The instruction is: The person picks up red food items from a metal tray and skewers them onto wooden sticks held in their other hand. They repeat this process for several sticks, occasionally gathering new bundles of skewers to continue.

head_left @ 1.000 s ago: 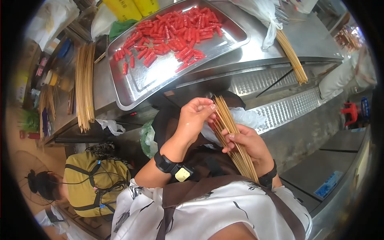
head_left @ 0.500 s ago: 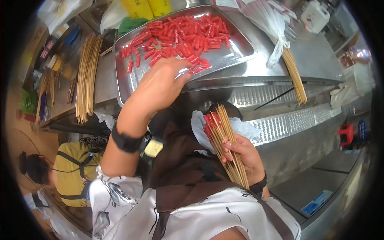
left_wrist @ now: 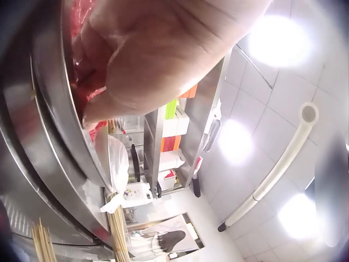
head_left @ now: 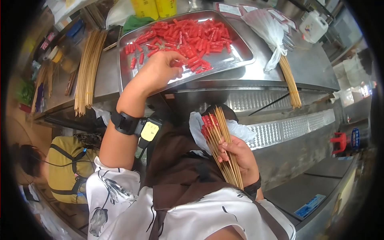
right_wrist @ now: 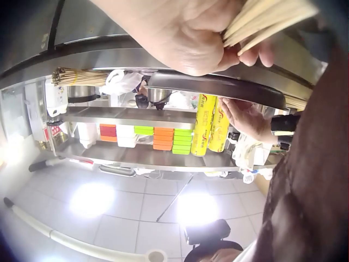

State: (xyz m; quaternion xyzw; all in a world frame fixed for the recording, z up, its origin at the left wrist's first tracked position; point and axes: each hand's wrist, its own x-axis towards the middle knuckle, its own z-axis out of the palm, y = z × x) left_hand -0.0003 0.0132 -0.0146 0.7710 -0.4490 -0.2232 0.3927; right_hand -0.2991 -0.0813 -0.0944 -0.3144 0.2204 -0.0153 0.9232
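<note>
In the head view my left hand [head_left: 162, 70] reaches over the near rim of a metal tray [head_left: 134, 82], fingers bent down at the short red cylinder-shaped pieces [head_left: 188, 38] heaped in it. Red shows beside the thumb in the left wrist view; I cannot tell whether the fingers pinch a piece. My right hand [head_left: 240, 158] grips a bundle of thin bamboo skewers [head_left: 221, 124] in front of the apron. Several of these carry red pieces [head_left: 209, 123] at their upper ends; others have bare tips. The right wrist view shows skewer shafts [right_wrist: 267, 24] in that hand.
Loose skewers [head_left: 89, 72] lie left of the tray. A bagged skewer bundle [head_left: 290, 82] overhangs the counter edge at right. Yellow rolls [head_left: 166, 8] and a green cloth [head_left: 138, 24] stand behind the tray. Below are a pale plastic bag [head_left: 196, 124] and a red stool [head_left: 339, 143].
My left hand has left the skewer tips and moved up and left to the red pieces in the tray. The right hand still holds the bundle.
</note>
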